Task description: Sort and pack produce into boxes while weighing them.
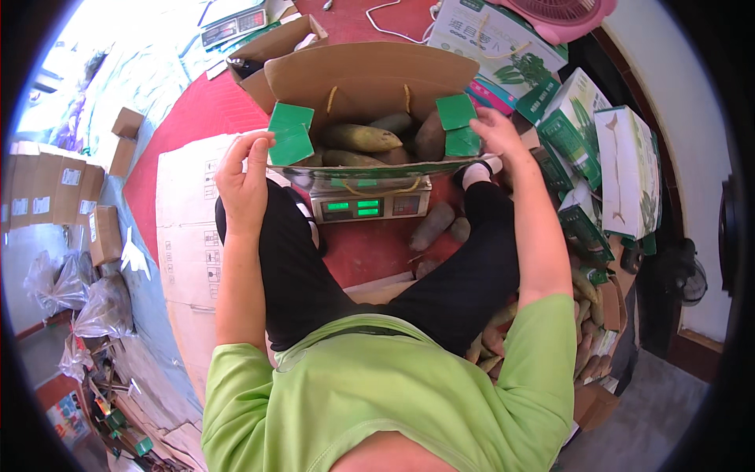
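Note:
In front of me a cardboard box (370, 72) stands on a digital scale (370, 206) with green-lit digits. Its far flap is raised, and yellow cord handles hang inside. Long greenish root vegetables (362, 138) lie in it, along with a brownish one (430, 138). My left hand (242, 185) is closed at the box's left end, thumb and fingertips against the folded green flap (291, 134). At the other end my right hand (502, 135) has its fingers bent round the edge by the right green flap (458, 126); some fingertips are hidden.
Loose root vegetables (432, 226) lie on the red floor beside the scale. Printed cartons (629, 173) crowd the right, near a vegetable pile (586, 307). Flattened cardboard (185, 228) lies to my left. Another open box (275, 47) and a second scale (233, 30) stand beyond.

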The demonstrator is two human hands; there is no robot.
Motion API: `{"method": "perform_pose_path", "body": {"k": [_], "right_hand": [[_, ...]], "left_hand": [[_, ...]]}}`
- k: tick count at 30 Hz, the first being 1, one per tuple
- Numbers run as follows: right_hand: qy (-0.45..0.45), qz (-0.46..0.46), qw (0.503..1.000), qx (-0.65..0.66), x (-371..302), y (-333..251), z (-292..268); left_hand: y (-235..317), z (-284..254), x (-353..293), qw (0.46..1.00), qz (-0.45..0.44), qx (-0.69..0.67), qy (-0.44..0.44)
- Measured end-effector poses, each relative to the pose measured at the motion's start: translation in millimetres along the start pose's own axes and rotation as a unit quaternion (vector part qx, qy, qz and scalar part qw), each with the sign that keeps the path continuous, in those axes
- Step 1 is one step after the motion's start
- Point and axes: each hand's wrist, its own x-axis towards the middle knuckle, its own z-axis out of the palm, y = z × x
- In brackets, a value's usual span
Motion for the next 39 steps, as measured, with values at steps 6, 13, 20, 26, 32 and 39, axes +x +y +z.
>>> {"method": "perform_pose_path", "body": {"k": [6,13,20,26,32,39], "right_hand": [[-0.018,0.028,0.993,-0.117,7,17,16],[-0.028,0.040,0.999,0.005,11,27,14],[-0.030,0.040,0.999,0.002,9,15,19],[-0.021,0.048,0.999,0.013,15,33,15],[-0.035,0.082,0.995,0.052,8,7,24],[-0.047,0.091,0.967,0.233,19,9,24]], "left_hand": [[-23,-26,17,0.970,-0.184,-0.160,0.010],[-65,-46,48,0.907,-0.392,-0.005,-0.153],[-88,-25,56,0.854,-0.426,-0.008,-0.300],[-95,-4,54,0.859,-0.399,0.003,-0.320],[-97,1,45,0.872,-0.442,-0.069,-0.198],[-134,1,35,0.855,-0.443,-0.251,-0.094]]}}
